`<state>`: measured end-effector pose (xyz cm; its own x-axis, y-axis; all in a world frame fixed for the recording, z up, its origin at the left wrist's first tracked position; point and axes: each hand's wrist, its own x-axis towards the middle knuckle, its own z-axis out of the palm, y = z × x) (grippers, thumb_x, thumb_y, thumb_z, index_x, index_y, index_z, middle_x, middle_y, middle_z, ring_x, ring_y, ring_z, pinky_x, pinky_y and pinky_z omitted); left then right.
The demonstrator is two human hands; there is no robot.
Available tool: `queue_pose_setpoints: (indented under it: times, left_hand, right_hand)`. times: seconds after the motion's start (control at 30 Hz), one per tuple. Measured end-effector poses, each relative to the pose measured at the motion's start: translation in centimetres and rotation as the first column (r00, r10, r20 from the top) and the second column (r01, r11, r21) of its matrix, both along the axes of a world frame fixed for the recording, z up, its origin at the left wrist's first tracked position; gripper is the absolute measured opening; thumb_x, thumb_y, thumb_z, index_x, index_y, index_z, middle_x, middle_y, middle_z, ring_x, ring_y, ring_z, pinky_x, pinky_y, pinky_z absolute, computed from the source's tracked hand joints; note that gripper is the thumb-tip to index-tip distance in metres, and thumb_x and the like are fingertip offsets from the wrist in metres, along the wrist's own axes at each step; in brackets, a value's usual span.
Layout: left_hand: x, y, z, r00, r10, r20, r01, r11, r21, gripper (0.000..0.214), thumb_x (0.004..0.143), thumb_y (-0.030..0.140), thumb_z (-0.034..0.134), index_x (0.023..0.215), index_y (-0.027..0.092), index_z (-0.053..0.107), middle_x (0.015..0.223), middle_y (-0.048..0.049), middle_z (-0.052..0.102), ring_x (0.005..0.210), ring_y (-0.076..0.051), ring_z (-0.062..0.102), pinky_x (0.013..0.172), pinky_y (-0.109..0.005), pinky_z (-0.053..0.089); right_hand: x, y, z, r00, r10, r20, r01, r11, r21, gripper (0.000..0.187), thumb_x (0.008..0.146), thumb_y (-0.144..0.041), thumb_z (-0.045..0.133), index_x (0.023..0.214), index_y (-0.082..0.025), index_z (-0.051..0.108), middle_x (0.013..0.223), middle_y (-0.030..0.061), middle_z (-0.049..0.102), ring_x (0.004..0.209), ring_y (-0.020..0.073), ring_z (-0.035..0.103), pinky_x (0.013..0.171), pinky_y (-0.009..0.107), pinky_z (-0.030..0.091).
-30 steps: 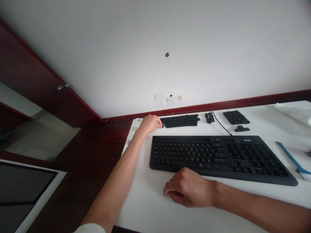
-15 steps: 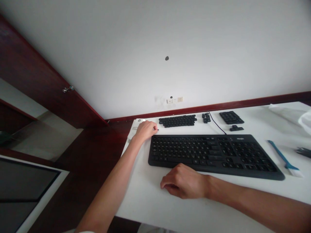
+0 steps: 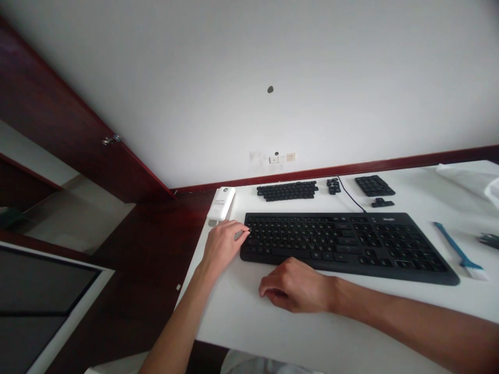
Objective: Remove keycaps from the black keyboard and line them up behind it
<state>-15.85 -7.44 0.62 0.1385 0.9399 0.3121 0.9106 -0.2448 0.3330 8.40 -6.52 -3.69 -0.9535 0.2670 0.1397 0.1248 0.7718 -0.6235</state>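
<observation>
A black keyboard (image 3: 307, 257) lies on the white table, with much of its key field lacking caps. At its left edge my left hand (image 3: 225, 241) pinches thumb and forefinger together on a tiny dark keycap (image 3: 249, 230); the fingers partly cover it. My right hand (image 3: 294, 285) rests on the table just in front of the keyboard, curled into a loose fist, its palm out of sight. Behind the keyboard lie loose black keycaps: a wide block (image 3: 287, 191), a small cluster (image 3: 333, 186), a number-pad block (image 3: 374, 185) and an arrow-key group (image 3: 382, 202).
A white device (image 3: 221, 203) lies at the table's back left corner. On the right are a blue brush (image 3: 454, 246), a dark object (image 3: 489, 240) and a white plastic bag (image 3: 473, 182). The keyboard's cable (image 3: 351, 196) runs to the back. The wall stands behind the table.
My left hand has come nearer, from behind the keyboard's back left corner to its left edge, still pinching. The white device behind it is now uncovered. My right hand has stayed put.
</observation>
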Motion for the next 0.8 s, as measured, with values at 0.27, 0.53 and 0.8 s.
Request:
queue_pose_setpoints:
  times: [0.27,0.53,0.8]
  left_hand:
    - [0.2,-0.3,-1.2,1.0,0.002,-0.02,-0.002,1.0,0.003,0.006,0.095,0.022,0.071,0.095,0.025,0.076,0.1,-0.0003,0.077,0.091,-0.017,0.071,0.083,-0.029,0.054]
    - [-0.1,-0.6,-1.5,0.999,0.027,0.024,-0.027,1.0,-0.005,0.008,0.098,0.026,0.069,0.096,0.026,0.077,0.1,0.0009,0.077,0.087,-0.014,0.072,0.072,-0.025,0.052]
    - [0.2,-0.6,-1.3,0.997,0.027,0.076,-0.027,1.0,-0.003,0.012,0.098,0.03,0.067,0.098,0.025,0.078,0.1,-0.0009,0.079,0.078,-0.014,0.069,0.075,-0.027,0.053]
  right_hand:
    - [0.1,0.0,0.1,1.0,0.004,-0.005,-0.004,1.0,0.011,0.022,0.096,-0.024,0.055,0.109,-0.026,0.073,0.086,-0.0006,0.078,0.072,0.0138,0.069,0.064,0.025,0.04]
    - [0.0,-0.1,0.3,1.0,0.007,-0.001,-0.007,1.0,0.012,0.021,0.097,-0.023,0.056,0.108,-0.025,0.074,0.087,0.0001,0.079,0.072,0.014,0.07,0.065,0.026,0.041]
    - [0.1,0.0,0.5,1.0,0.007,0.007,-0.007,1.0,0.017,0.021,0.096,-0.023,0.057,0.107,-0.025,0.074,0.085,0.0,0.078,0.071,0.0147,0.07,0.063,0.026,0.04]
